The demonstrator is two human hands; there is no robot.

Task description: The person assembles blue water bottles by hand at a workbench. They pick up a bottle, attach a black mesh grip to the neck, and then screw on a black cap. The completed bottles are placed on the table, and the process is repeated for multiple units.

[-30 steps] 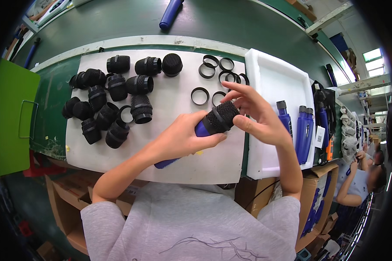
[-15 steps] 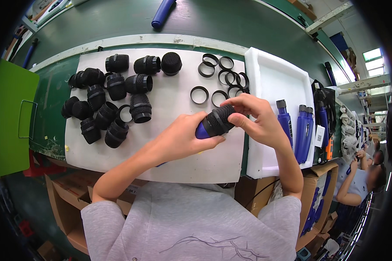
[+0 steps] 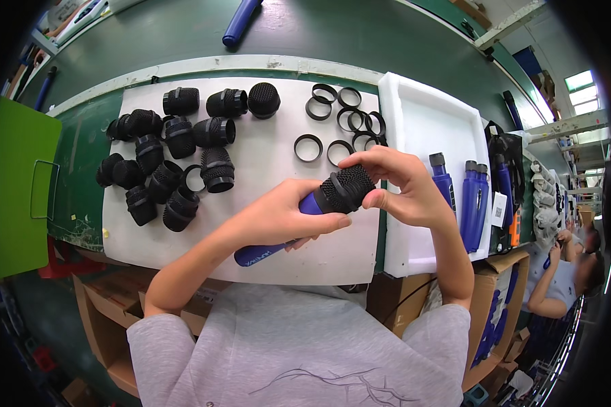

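Observation:
A blue microphone [image 3: 261,254] with a black mesh head lies slantwise across my left hand [image 3: 278,214]. That hand is closed round its upper body, the thumb along the near side. My right hand [image 3: 404,186] curls round the mesh grille [image 3: 347,188], fingertips on its far side and thumb at its right edge. Black rings [image 3: 308,148] lie on the pale work sheet [image 3: 271,152] just beyond my hands. To the left, several loose black microphone grilles [image 3: 217,169] rest in a cluster, some on their sides.
At the right stands a white foam tray [image 3: 404,254] holding blue microphone bodies [image 3: 471,210]. Another blue microphone [image 3: 241,24] lies on the green surface beyond the pale rail [image 3: 251,62]. A green panel [image 3: 17,190] is at far left, cardboard boxes [image 3: 108,305] below. A person [image 3: 553,278] works far right.
The microphone has tilted, so its blue handle now shows below my left hand. Its grille sits slightly further right, and my right thumb has shifted to the grille's edge.

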